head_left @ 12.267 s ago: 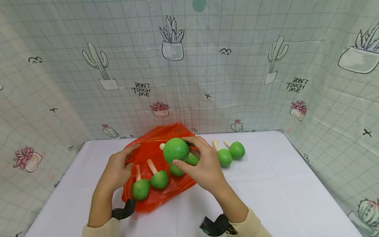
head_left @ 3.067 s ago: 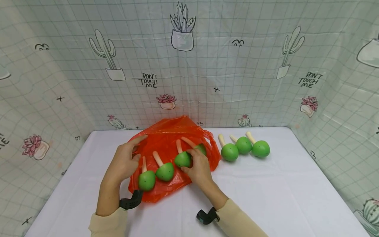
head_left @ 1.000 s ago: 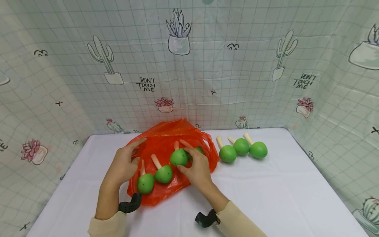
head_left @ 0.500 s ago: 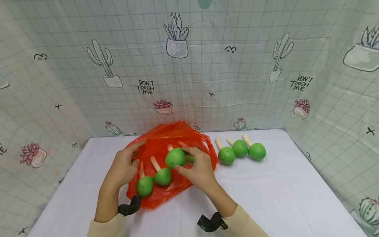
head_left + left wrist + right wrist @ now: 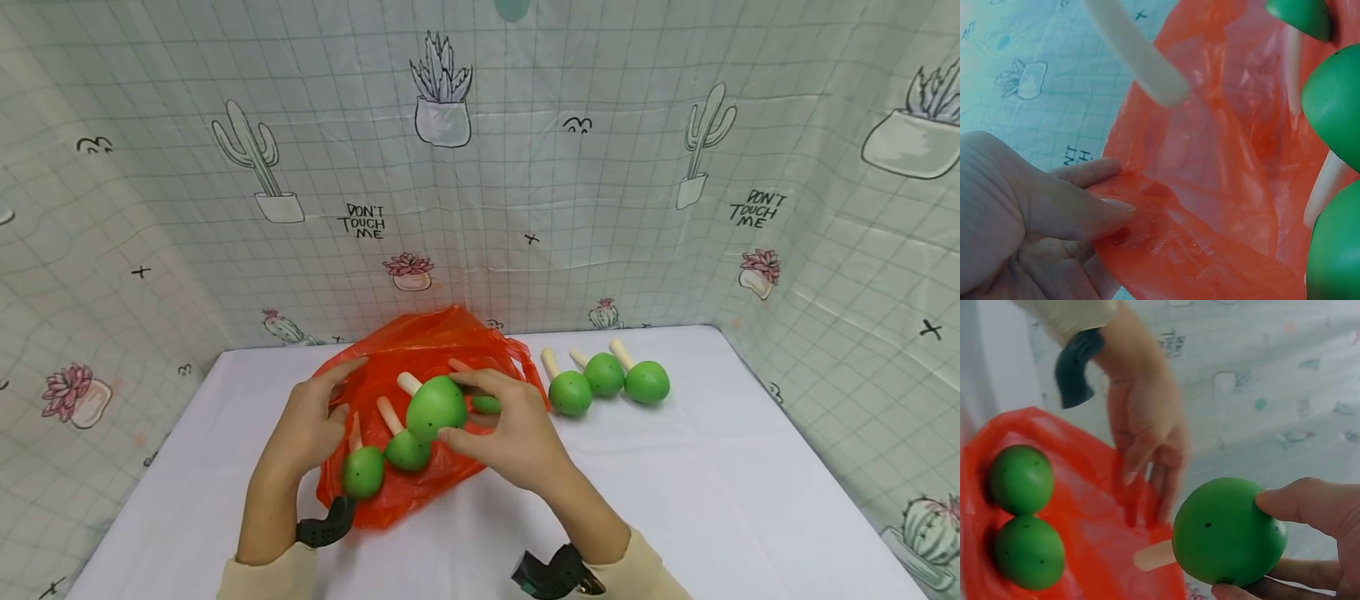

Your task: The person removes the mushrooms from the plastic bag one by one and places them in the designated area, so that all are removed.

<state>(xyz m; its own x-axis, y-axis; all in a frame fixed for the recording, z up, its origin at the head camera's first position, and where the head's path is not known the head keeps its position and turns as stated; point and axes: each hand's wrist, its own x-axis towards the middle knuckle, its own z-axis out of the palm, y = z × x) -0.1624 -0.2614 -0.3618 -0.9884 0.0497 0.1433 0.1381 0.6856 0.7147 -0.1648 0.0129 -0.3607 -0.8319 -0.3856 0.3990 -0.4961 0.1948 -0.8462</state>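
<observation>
My right hand (image 5: 517, 433) grips a green mushroom (image 5: 437, 407) by its dotted cap, thumb on one side and fingers on the other. Its pale stem points away to the upper left; in the right wrist view the mushroom (image 5: 1229, 534) is off the bag. With thumb and fingers, my left hand (image 5: 307, 425) pinches the rim of a red plastic bag (image 5: 1166, 244), holding the mouth wide. Inside the bag lie a mushroom (image 5: 363, 472) at the near left, another (image 5: 405, 452) beside it, and one (image 5: 486, 404) partly hidden behind my right fingers.
To the right of the bag, three more green mushrooms (image 5: 570, 393) lie in a row on the white table (image 5: 660, 500), stems toward the back. A printed grid cloth (image 5: 510, 183) stands behind and at both sides. Each wrist wears a black camera (image 5: 551, 573).
A third mushroom has joined the row on the right. More recently, my right hand has lifted another mushroom in the bag, bringing it up and leftward. My left hand keeps hold of the rim.
</observation>
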